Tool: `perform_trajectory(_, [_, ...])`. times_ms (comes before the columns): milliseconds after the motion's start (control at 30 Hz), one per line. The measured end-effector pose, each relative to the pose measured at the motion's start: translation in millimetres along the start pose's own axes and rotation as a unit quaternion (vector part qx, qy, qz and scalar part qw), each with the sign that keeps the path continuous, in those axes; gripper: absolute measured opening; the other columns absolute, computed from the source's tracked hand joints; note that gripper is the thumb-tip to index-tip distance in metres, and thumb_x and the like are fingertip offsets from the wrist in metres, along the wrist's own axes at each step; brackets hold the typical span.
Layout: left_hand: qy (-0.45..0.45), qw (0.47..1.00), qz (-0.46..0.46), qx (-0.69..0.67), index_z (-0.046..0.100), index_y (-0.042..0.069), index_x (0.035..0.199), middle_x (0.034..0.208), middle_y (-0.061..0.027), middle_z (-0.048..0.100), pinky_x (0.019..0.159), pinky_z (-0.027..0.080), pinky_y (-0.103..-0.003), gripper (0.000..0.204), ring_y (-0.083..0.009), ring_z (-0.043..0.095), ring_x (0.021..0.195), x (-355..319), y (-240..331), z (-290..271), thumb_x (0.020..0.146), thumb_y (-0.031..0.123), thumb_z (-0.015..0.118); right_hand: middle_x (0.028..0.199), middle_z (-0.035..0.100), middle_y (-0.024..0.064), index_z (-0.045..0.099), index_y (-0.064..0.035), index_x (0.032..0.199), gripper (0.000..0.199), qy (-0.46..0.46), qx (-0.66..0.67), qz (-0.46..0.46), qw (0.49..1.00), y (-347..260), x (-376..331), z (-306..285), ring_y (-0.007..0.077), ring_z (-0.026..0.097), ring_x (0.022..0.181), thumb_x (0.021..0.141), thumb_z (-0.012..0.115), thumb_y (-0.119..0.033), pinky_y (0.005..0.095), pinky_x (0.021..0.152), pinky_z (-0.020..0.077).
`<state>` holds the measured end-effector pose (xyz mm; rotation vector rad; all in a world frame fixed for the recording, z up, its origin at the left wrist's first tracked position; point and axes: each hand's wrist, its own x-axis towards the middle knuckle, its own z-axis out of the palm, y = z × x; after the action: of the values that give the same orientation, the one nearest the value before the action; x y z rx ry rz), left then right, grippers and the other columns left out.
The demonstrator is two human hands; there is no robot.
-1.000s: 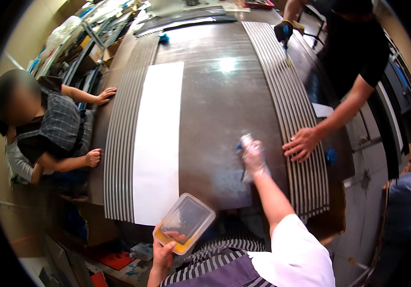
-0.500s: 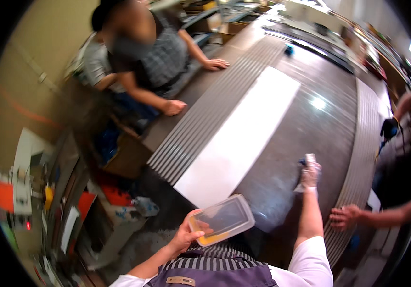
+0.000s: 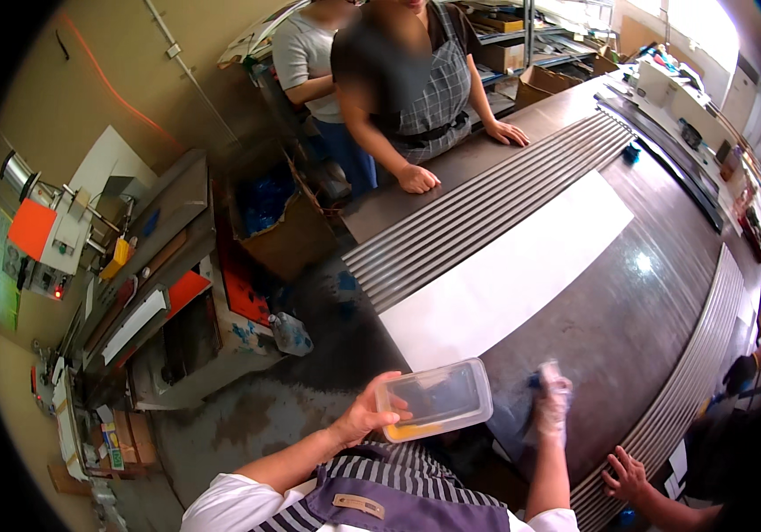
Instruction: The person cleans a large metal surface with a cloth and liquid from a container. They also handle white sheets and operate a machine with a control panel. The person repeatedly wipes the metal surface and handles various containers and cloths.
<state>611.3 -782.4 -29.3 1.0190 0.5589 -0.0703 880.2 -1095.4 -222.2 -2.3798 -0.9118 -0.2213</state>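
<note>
My left hand (image 3: 364,415) grips a clear plastic container (image 3: 438,399) with a pale rim and some yellow in its lower part, tilted in front of my apron. In a thin clear plastic glove, my right hand (image 3: 554,412) is at the near part of the dark tabletop (image 3: 593,301). Its fingers close round a small blue-and-white wad (image 3: 537,379), whose kind I cannot make out. To the left of that hand, a long white sheet (image 3: 504,275) lies flat on the table, alongside a row of ribbed metal strips (image 3: 487,208).
A second ribbed row (image 3: 690,372) runs along the right edge, with a co-worker's hand (image 3: 627,473) on it. Another person's hands (image 3: 418,178) rest at the far left edge. A plastic jug (image 3: 292,334) and a machine with orange panels (image 3: 35,229) stand at left.
The view has swung, showing more of the room's left side. My right hand has drawn back toward me over the tabletop. The left hand still holds the container.
</note>
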Motion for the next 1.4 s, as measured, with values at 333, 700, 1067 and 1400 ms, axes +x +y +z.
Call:
perform_trajectory(333, [0.063,0.997,0.022,-0.026,0.029,0.02,0.149,0.111,-0.0092,0.059,0.087,0.058,-0.045,0.08,-0.0301,0.064,0.11,-37,10,-64,0.08,0.006,0.069,0.139,0.056,0.0148,0.059,-0.0088,0.132,0.069,0.064,-0.005,0.031,0.997,-87,-67,10,0.0336,0.054,0.113,0.068,0.052,0.015,0.0391,0.098,0.04])
perform_trajectory(700, [0.13,0.986,0.076,-0.075,0.029,0.019,0.149,0.11,-0.0098,0.059,0.091,0.055,-0.048,0.082,-0.0325,0.065,0.107,-75,35,-193,0.078,0.005,0.069,0.11,0.067,0.005,0.059,-0.0107,0.126,0.039,-0.258,0.196,0.3,0.898,-287,3,-2,0.0146,0.064,0.098,0.088,0.065,-0.016,0.026,0.089,0.0506])
perform_trajectory(1067, [0.227,0.955,0.145,-0.127,0.034,0.013,0.146,0.113,-0.0125,0.056,0.091,0.054,-0.046,0.079,-0.0321,0.065,0.104,-100,43,-287,0.076,0.006,0.067,0.11,0.066,0.0067,0.058,-0.0081,0.126,0.041,-0.267,0.657,0.372,0.599,-413,191,118,0.0177,0.063,0.094,0.091,0.066,-0.026,0.0332,0.084,0.0522])
perform_trajectory(1400, [0.338,0.918,0.156,-0.132,0.04,0.006,0.136,0.117,-0.0147,0.057,0.07,0.062,-0.058,0.061,-0.0371,0.062,0.11,-91,86,-296,0.08,0.007,0.065,0.087,0.065,0.0193,0.065,0.0003,0.106,0.034,0.102,0.283,0.085,0.95,-433,412,309,0.0379,0.063,0.081,0.079,0.074,-0.018,0.0411,0.076,0.0506])
